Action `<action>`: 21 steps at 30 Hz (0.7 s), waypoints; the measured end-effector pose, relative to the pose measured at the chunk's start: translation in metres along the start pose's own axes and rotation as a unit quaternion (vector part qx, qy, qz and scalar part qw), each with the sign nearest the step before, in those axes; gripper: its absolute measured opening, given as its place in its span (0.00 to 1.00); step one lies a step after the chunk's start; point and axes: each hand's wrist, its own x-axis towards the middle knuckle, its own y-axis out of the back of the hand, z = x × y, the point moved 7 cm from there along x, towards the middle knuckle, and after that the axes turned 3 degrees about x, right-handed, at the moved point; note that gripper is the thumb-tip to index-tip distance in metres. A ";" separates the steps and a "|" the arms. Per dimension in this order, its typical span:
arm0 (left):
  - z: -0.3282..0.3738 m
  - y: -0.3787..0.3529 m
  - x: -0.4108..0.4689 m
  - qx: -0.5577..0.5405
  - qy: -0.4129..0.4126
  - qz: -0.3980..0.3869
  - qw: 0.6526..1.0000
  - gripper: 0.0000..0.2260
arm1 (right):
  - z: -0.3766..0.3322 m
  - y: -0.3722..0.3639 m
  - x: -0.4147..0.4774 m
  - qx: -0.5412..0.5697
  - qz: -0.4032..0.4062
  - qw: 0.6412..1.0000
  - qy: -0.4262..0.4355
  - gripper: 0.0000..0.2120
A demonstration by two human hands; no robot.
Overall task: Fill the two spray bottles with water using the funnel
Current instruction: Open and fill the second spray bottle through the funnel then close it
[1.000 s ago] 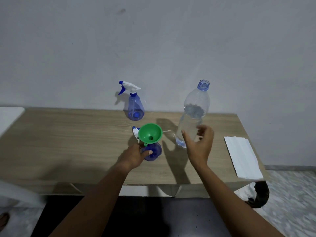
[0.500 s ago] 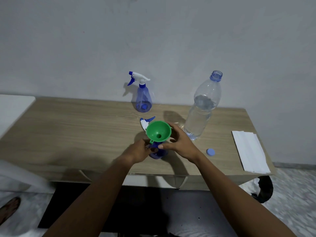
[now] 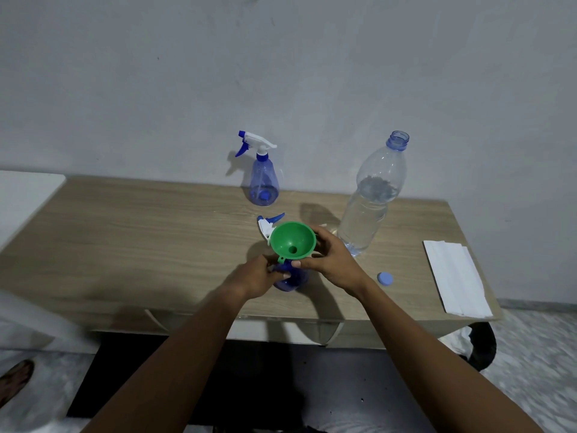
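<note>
A green funnel (image 3: 293,240) sits in the neck of a blue spray bottle (image 3: 292,281) near the table's front middle. My left hand (image 3: 256,276) grips that bottle's neck from the left. My right hand (image 3: 332,260) holds the funnel's rim and stem from the right. The bottle's detached white and blue spray head (image 3: 268,226) lies just behind the funnel. A second blue spray bottle (image 3: 263,181) with its spray head on stands by the wall. An uncapped clear water bottle (image 3: 373,201), partly full, stands at the right.
A blue bottle cap (image 3: 385,279) lies on the wooden table (image 3: 131,239) right of my right hand. Folded white paper (image 3: 456,276) rests at the table's right end. A white surface (image 3: 22,195) adjoins the left end. The wall runs close behind.
My right hand has let go of the water bottle and come left to the funnel. The water bottle now stands alone, and the blue cap shows on the table.
</note>
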 end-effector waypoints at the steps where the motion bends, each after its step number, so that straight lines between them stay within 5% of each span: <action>1: 0.002 0.001 -0.001 0.000 -0.002 0.001 1.000 0.21 | 0.000 0.000 0.000 -0.001 0.000 1.000 0.000 0.31; 11: 0.008 0.004 -0.007 0.006 -0.015 0.000 1.000 0.21 | 0.000 0.002 0.002 0.007 -0.002 1.000 0.000 0.30; 18: 0.017 0.019 -0.015 0.043 -0.019 0.031 0.998 0.15 | -0.027 0.026 0.017 0.075 0.063 0.995 0.033 0.30; 21: 0.009 0.030 -0.014 0.042 0.002 0.051 0.998 0.16 | -0.026 0.037 0.022 0.023 0.097 0.994 0.035 0.32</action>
